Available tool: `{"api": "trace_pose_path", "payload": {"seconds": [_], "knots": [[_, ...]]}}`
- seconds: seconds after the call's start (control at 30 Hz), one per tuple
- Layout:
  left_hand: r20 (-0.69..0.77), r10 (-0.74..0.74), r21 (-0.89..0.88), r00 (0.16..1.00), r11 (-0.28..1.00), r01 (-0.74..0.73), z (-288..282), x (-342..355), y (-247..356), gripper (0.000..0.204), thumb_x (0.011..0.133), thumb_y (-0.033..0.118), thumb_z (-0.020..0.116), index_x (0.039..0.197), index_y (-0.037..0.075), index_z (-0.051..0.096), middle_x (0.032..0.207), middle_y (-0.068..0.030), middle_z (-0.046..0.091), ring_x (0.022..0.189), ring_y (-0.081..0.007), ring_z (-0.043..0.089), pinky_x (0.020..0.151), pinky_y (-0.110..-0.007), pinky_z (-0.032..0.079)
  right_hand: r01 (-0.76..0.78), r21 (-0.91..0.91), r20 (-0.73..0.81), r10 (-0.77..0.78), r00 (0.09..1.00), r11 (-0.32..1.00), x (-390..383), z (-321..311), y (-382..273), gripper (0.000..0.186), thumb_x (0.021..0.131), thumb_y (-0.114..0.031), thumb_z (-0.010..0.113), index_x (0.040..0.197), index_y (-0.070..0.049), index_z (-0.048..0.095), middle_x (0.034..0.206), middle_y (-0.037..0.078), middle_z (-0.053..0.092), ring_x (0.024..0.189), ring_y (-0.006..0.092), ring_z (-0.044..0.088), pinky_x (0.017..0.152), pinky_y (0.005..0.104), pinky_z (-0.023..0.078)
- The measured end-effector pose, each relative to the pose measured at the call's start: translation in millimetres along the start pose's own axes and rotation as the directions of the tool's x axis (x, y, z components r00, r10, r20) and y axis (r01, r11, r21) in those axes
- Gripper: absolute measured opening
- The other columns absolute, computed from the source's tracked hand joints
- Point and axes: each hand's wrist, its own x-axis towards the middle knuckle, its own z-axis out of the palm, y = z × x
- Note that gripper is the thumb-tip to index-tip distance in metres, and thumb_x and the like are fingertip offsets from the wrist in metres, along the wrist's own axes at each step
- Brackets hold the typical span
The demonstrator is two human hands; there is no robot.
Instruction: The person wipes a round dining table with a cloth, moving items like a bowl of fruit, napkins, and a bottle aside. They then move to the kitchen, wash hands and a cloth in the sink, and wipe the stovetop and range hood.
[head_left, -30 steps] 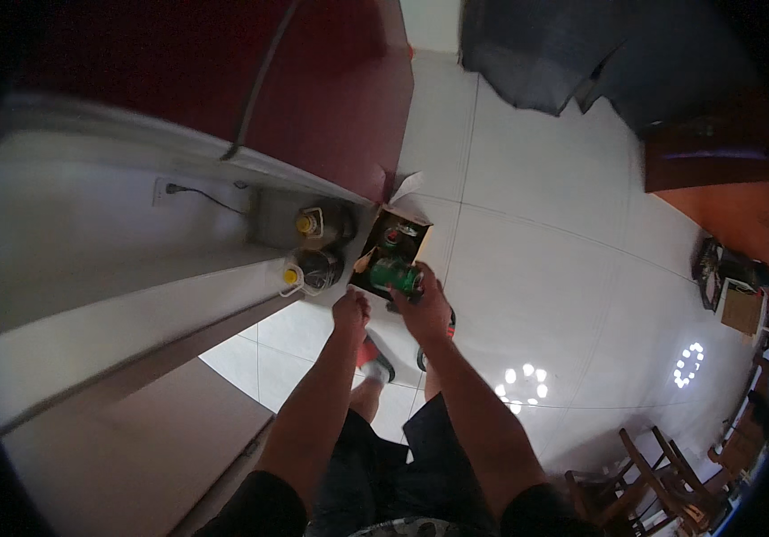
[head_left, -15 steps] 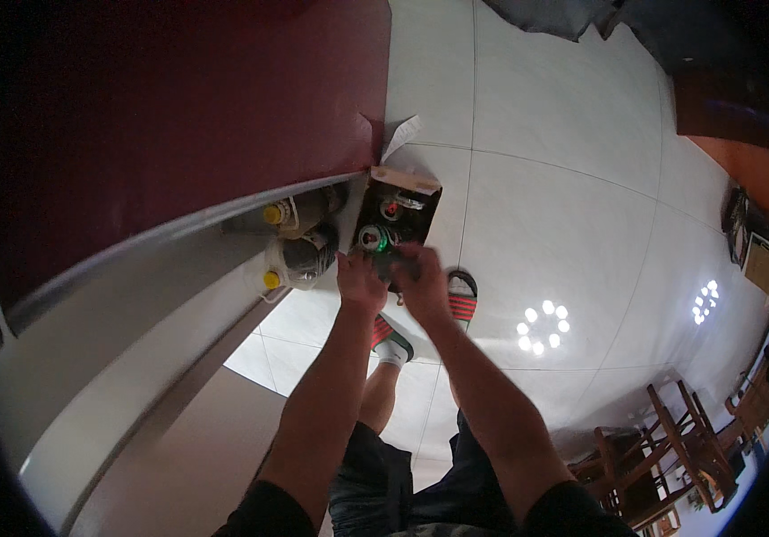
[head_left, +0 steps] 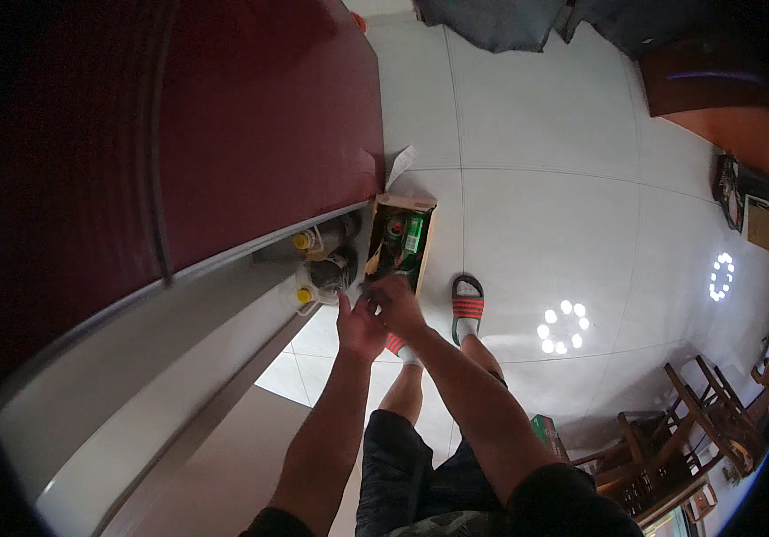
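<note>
Both hands meet just below an open cardboard box (head_left: 376, 215) on the tiled floor. My left hand (head_left: 359, 327) has its thumb raised and its fingers around something small and dark, too hidden to name. My right hand (head_left: 395, 304) is curled over that same spot, touching it. Inside the box lie a green can (head_left: 414, 233) with a pale label, a red-and-dark item (head_left: 393, 228) and other dim things. Left of the box, two large plastic bottles (head_left: 338, 273) with yellow caps and handles stand in a recess.
A dark red cabinet (head_left: 268, 107) rises left above a pale ledge (head_left: 134, 376). My feet in striped slides (head_left: 467, 306) are near the box. Wooden chairs (head_left: 706, 412), a green carton (head_left: 547, 434), an orange cabinet (head_left: 715, 134) and dark hanging cloth (head_left: 483, 22) stand around.
The green container held earlier has left my right hand; a green can now lies along the box's right side. Both hands have moved down from inside the box. The view has shifted.
</note>
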Motion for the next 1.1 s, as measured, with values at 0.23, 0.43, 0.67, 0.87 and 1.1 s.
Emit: {"api": "trace_pose_path", "payload": {"seconds": [0.23,0.43,0.67,0.87,1.1], "knots": [[-0.083,0.017,-0.116,0.996,0.993,-0.027,99.5,-150.4,24.6,0.077,0.096,0.075,0.032,0.153,0.023,0.039,0.163,-0.0066,0.030,0.151,-0.0322,0.025,0.118,-0.065,0.019,-0.313,0.260,-0.218,0.371,0.902,0.913,-31.3,-41.4,-120.4,0.029,0.088,-0.011,0.066,0.117,-0.007,0.069,0.111,0.019,0.068,0.103,0.0316,0.068,0.088,0.0401,0.055],[0.050,0.127,-0.004,0.991,0.992,-0.127,94.2,-315.7,73.4,0.072,0.103,0.064,0.032,0.155,0.015,0.034,0.160,-0.0117,0.035,0.149,-0.0312,0.031,0.120,-0.059,0.022,-0.399,0.773,0.053,0.576,0.816,0.493,-114.4,-14.6,-177.0,0.033,0.097,-0.016,0.064,0.127,-0.001,0.063,0.118,0.013,0.070,0.103,0.0226,0.069,0.090,0.0374,0.055],[-0.013,0.063,0.302,0.998,0.952,-0.057,-108.6,-581.6,173.2,0.064,0.105,0.046,0.043,0.154,0.006,0.034,0.156,-0.0135,0.042,0.143,-0.0307,0.041,0.115,-0.050,0.033,-0.433,0.901,0.416,0.335,0.846,-0.024,-292.5,124.4,-406.4,0.051,0.109,-0.040,0.038,0.137,0.000,0.053,0.118,0.019,0.068,0.103,0.0300,0.068,0.090,0.0411,0.054],[-0.260,-0.381,0.341,0.887,0.824,0.453,-98.8,-633.5,98.7,0.055,0.101,0.033,0.053,0.146,0.003,0.044,0.147,-0.0150,0.052,0.127,-0.0294,0.058,0.102,-0.050,0.046,-0.460,0.887,0.336,0.748,0.572,-0.046,-489.9,59.0,-399.5,0.041,0.102,-0.032,0.054,0.132,-0.004,0.057,0.118,0.016,0.068,0.104,0.0317,0.068,0.085,0.0453,0.055],[-0.377,-0.191,0.253,0.907,0.920,0.299,-169.9,-554.6,292.2,0.047,0.100,0.034,0.054,0.138,0.006,0.052,0.137,-0.0120,0.059,0.120,-0.0260,0.061,0.095,-0.047,0.050,-0.653,0.752,0.405,0.722,0.560,0.085,-320.7,259.3,-447.4,0.029,0.103,-0.026,0.056,0.119,-0.002,0.062,0.108,0.011,0.070,0.095,0.0219,0.070,0.086,0.0367,0.056]]}}
